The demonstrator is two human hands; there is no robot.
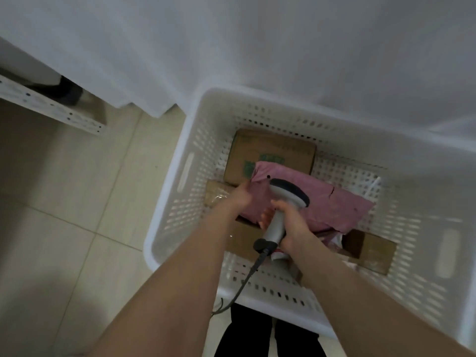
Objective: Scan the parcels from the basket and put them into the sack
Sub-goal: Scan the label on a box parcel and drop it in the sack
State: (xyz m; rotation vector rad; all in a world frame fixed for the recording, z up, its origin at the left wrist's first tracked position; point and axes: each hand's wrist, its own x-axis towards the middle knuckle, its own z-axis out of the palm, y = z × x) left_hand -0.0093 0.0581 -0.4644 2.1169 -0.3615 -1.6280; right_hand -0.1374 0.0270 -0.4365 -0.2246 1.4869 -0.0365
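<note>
Green print (260, 163) on cardboard box (273, 148), unreadable; left fingers (244, 188) tight on pink parcel (334, 204), right fingers (265, 219) round scanner (288, 195).

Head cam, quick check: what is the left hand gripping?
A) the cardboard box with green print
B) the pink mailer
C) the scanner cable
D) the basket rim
B: the left hand pinches the near-left edge of the pink mailer, which lies on top of the boxes in the basket, while the right hand holds the scanner by its handle above it.
</note>
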